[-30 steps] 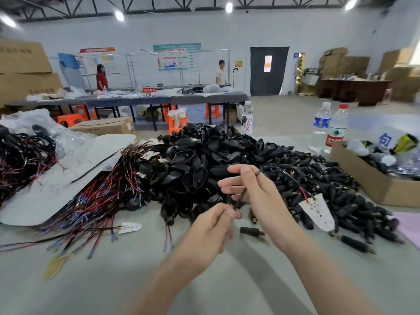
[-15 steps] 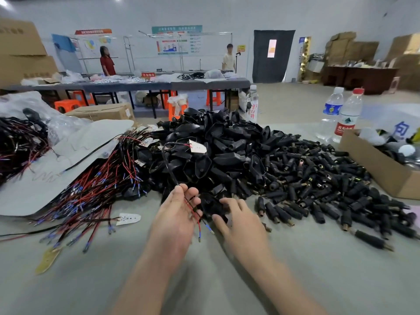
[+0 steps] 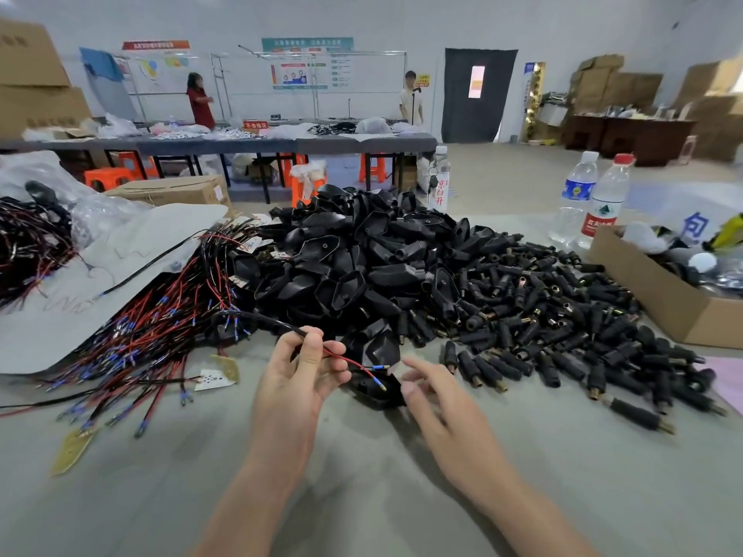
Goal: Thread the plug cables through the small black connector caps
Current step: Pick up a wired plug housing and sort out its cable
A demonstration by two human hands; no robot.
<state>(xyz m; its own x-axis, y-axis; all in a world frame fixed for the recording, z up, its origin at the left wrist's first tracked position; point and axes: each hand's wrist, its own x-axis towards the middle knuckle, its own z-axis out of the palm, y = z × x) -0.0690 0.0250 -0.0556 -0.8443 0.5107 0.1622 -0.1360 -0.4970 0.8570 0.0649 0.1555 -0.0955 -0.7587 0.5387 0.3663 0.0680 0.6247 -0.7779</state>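
While the left hand (image 3: pixel 297 379) is pinching a black plug cable (image 3: pixel 281 324) between thumb and fingers, its red wire (image 3: pixel 341 357) is hanging over a single black shell (image 3: pixel 374 398) that is lying on the grey table (image 3: pixel 362 496). The right hand (image 3: pixel 438 400) is hovering just beside this shell with loose, spread fingers, holding nothing. Close behind the hands a heap of black plug shells (image 3: pixel 362 267) is crowding the table, with small connector caps (image 3: pixel 563 315) spreading to the right and a bundle of red and black wires (image 3: pixel 152 335) lying to the left. A cardboard box (image 3: pixel 663 303) and two water bottles (image 3: pixel 575 199) are standing further right.
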